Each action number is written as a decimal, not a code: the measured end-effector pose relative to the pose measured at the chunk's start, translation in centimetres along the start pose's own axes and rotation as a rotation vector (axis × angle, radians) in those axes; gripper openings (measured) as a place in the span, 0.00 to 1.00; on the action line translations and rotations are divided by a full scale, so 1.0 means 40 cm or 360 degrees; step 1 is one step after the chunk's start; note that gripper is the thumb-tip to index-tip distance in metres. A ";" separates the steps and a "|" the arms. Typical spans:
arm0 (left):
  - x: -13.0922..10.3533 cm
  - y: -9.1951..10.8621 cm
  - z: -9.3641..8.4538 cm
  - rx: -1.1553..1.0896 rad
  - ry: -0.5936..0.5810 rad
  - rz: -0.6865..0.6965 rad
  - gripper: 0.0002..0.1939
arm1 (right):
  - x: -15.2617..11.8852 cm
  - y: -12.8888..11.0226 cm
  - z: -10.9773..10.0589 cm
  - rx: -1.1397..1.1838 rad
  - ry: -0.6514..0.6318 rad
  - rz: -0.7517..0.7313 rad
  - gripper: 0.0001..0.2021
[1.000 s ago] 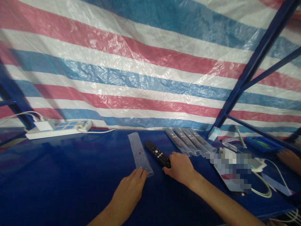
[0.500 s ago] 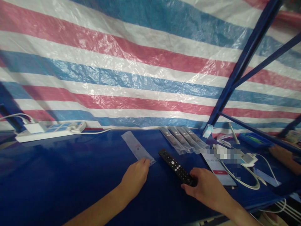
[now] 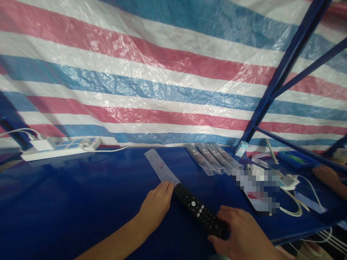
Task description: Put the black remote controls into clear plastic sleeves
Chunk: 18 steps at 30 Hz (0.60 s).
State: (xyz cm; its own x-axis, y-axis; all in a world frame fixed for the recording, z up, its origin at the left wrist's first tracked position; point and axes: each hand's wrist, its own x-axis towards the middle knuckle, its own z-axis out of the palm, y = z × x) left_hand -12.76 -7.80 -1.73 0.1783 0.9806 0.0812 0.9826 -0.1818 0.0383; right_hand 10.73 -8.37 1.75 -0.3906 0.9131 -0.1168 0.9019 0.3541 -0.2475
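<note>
My right hand (image 3: 238, 229) grips the lower end of a black remote control (image 3: 199, 209), its buttons facing up. The far end of the remote meets the near end of a frosted plastic sleeve (image 3: 159, 165) lying on the blue table. Pinched in the fingers of my left hand (image 3: 157, 202) is that near end of the sleeve. Whether the remote's tip is inside the sleeve or only against it, I cannot tell. Behind the remote lie several sleeved remotes (image 3: 213, 159) side by side.
A white power strip (image 3: 61, 148) with plugs stands at the back left. To the right are a partly blurred phone (image 3: 257, 202), white cables (image 3: 294, 213), a small box (image 3: 241, 148) and a blue tray (image 3: 294, 159). Another person's hand (image 3: 326, 175) is at the far right, beyond a blue frame post (image 3: 273, 90).
The remote has moved left and toward me, so its far end now meets the sleeve's near end. My right hand came nearer with it, while my left hand stayed at the sleeve.
</note>
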 end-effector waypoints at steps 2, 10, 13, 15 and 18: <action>-0.002 -0.001 0.002 -0.0014 0.0011 0.0036 0.20 | 0.003 -0.005 0.003 0.0000 -0.0016 0.0007 0.09; -0.005 0.005 0.025 -0.0081 0.0025 0.0267 0.23 | 0.045 -0.042 0.027 0.0062 -0.0023 0.0020 0.11; -0.007 0.008 0.035 -0.0134 0.0016 0.0374 0.23 | 0.079 -0.070 0.047 0.0067 0.0103 -0.0031 0.11; -0.008 0.009 0.038 -0.0177 0.0009 0.0389 0.22 | 0.102 -0.088 0.053 0.0060 0.0182 -0.0054 0.12; -0.007 0.007 0.036 -0.0221 -0.0014 0.0318 0.21 | 0.125 -0.087 0.045 0.0110 0.0169 -0.0194 0.16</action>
State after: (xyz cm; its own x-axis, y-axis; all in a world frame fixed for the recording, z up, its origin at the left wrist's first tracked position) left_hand -12.48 -8.02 -3.17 0.3696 0.9246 0.0921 0.9112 -0.3801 0.1589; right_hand 5.29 -5.41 0.29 -0.4712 0.8818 0.0192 0.8328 0.4520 -0.3196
